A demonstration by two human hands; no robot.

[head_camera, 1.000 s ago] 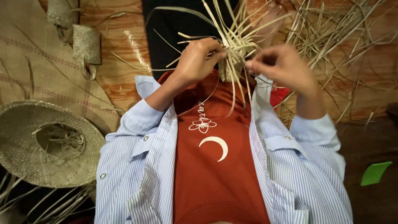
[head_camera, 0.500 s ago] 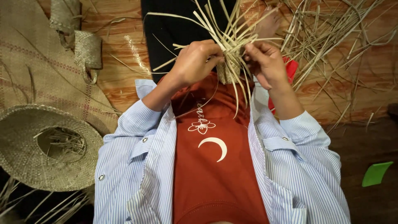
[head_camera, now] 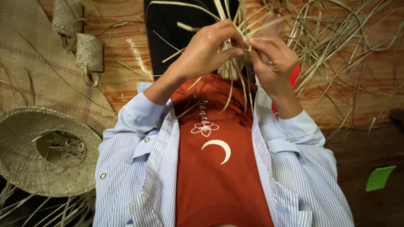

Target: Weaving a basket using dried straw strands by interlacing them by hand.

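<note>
we pinched the straw strands (head_camera: 235, 50) tight with our left hand (head_camera: 206, 52), our right hand (head_camera: 273, 61) closed on them too, held up over the red shirt (head_camera: 214, 168); a woven hat (head_camera: 46, 151) lay on the floor (head_camera: 126, 80) to the left.

Wooden floor (head_camera: 126, 80) bears mat (head_camera: 38, 75), hat (head_camera: 46, 155), seemingly straw (head_camera: 336, 42).
</note>
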